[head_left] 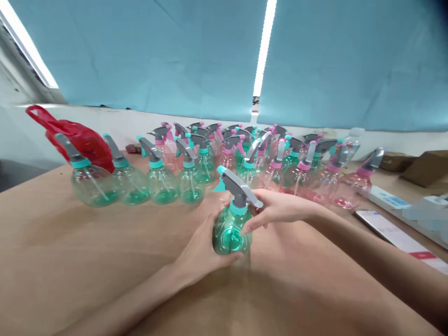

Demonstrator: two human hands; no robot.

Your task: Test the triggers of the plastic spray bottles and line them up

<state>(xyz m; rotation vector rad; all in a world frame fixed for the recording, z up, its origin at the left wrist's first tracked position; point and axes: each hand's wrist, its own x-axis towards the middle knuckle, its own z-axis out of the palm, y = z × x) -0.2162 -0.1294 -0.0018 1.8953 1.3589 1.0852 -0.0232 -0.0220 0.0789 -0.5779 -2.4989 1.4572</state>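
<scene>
Fingers (233, 257) of the L hand (201, 249) are clamped round the lower body of a green spray bottle (232, 233), approx. ctr of frame, thumb across its front. R hand (276, 205) comes in from the R side, thumb tip at the front of the bottle's body, other fingers partly hidden behind the neck; they're bent & spread round it, no clear gap to the bottle. Bottle is near upright, teal collar (238, 208), grey trigger top (238, 186) w/ nozzle toward upper L. Can't tell if its base touches the table (87, 252).

Mid-L of frame: row of 4 green bottles (163, 184), a bit of green showing low in each. Red bag (86, 144) just behind the L end. Ctr to mid-R: pink bottles (303, 177), w/ more green & pink ones packed behind, some hidden. Clear bottle (354, 140) at back R. Far R: brown boxes (427, 169), white strip (388, 198), phone (385, 228) in front of it. Top of frame: blue sheet (157, 56) & bright light (265, 51).
</scene>
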